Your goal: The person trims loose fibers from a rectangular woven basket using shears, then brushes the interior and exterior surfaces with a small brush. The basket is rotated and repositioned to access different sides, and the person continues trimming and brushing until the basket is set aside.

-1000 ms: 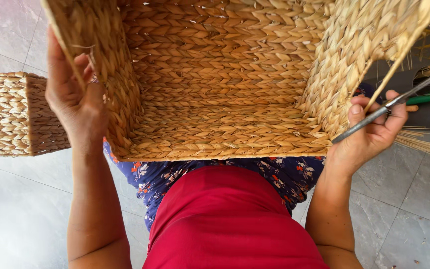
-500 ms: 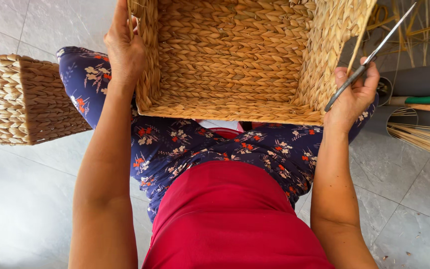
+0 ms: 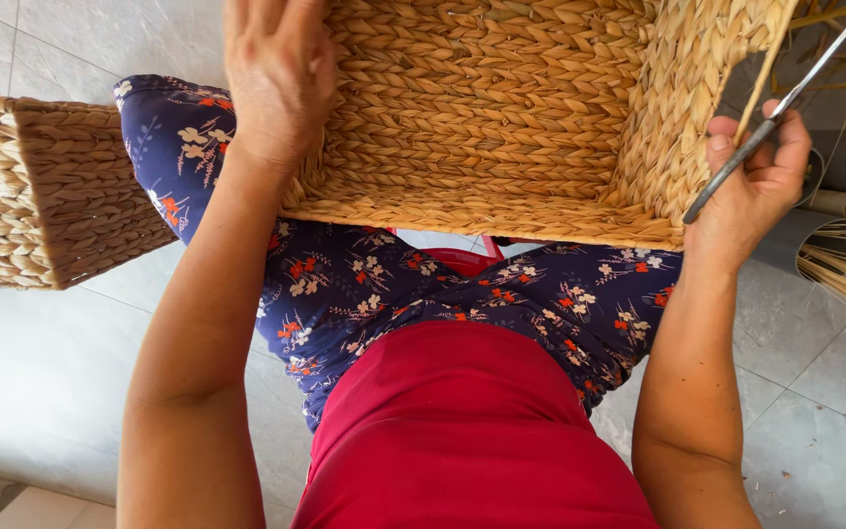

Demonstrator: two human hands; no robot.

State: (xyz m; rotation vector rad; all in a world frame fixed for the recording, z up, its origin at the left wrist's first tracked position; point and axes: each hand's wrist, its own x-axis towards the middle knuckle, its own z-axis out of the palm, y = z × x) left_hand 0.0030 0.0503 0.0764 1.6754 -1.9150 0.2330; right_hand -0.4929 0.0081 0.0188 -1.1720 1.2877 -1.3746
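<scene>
- The basket sits on the lap, tipped open toward the person; it could slide off, since the left hand only lies spread on its wall.
- The right hand, curled round scissors beside the right wall, could snag or nick the weave.

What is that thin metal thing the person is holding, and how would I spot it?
Start at the big woven basket on the person's lap and go to its right wall. There the right hand grips slim grey scissors slanting up to the corner, the only metal among straw-coloured things.
</scene>
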